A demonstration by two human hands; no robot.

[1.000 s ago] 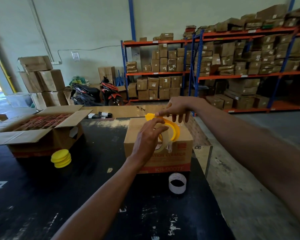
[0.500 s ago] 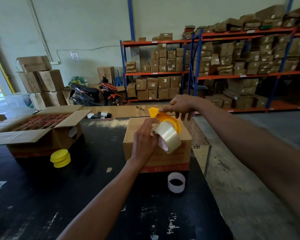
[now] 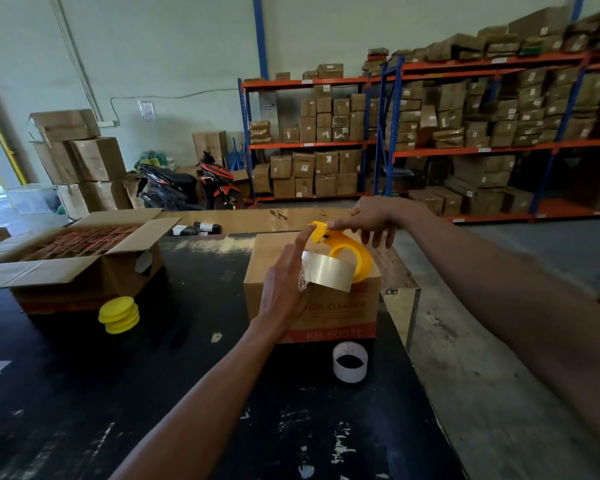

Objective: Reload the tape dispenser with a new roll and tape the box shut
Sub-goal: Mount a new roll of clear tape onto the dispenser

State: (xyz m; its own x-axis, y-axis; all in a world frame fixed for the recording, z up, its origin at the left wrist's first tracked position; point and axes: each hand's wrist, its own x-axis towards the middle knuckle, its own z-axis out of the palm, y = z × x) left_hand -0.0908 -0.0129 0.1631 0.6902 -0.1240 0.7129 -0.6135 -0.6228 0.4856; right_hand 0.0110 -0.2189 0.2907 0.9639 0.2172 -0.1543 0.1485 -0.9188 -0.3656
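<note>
A closed brown cardboard box (image 3: 329, 313) with red print stands on the black table (image 3: 174, 375). Above its top I hold a yellow tape dispenser (image 3: 349, 249). My right hand (image 3: 373, 216) pinches the dispenser's upper front end. My left hand (image 3: 284, 282) grips a clear tape roll (image 3: 328, 271) from the left, index finger stretched up toward the dispenser's tip. The roll lies tilted against the dispenser's yellow arc. An empty white tape core (image 3: 350, 362) stands on the table in front of the box.
An open carton (image 3: 70, 258) of red packs sits at the left, with a stack of yellow pads (image 3: 119, 314) before it. Two dark bottles (image 3: 196, 229) lie behind. The table's right edge (image 3: 426, 393) drops to concrete floor. Shelving with boxes and a scooter stand beyond.
My left hand has turned the tape roll from edge-on inside the dispenser to lying flat and tilted outside it, and its index finger has lifted. My right hand has kept its hold on the dispenser.
</note>
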